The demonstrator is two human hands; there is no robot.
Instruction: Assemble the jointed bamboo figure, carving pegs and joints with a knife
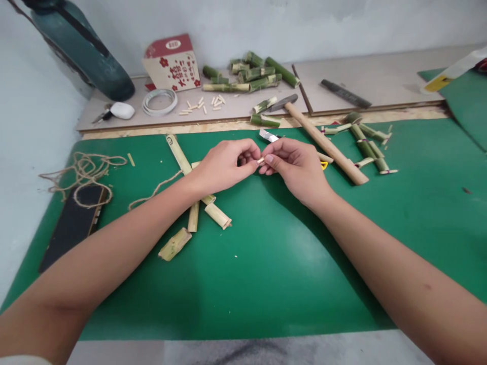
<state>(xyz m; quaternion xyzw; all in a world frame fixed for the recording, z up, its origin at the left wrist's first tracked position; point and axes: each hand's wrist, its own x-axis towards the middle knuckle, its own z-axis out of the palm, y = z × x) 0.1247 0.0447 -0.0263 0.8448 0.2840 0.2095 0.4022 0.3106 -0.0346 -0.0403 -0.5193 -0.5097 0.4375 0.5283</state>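
Two bare forearms (125, 258) cross the near edge of the green mat (258, 294), and their hands meet toward its far edge. The left hand (230, 163) and the right hand (294, 165) each have thumb and fingers pinched together on a tiny wooden peg (261, 160), held between them above the mat (which one bears it, I cannot tell).

As for progress, the cutting looks well along: more pegs (218, 101) and a pile of green bamboo (262, 73) lie on the board (403, 71) beyond the mat's far edge. Toward the mat's far right corner, a green bamboo figure (367, 144) seems largely joined. Toward the left edge, the pale bamboo (218, 216) looks less finished: one short piece (174, 244) lies apart, and the left arm hides some joins. The peg in hand is not yet fitted, and most of the twine (85, 170) lies loose.
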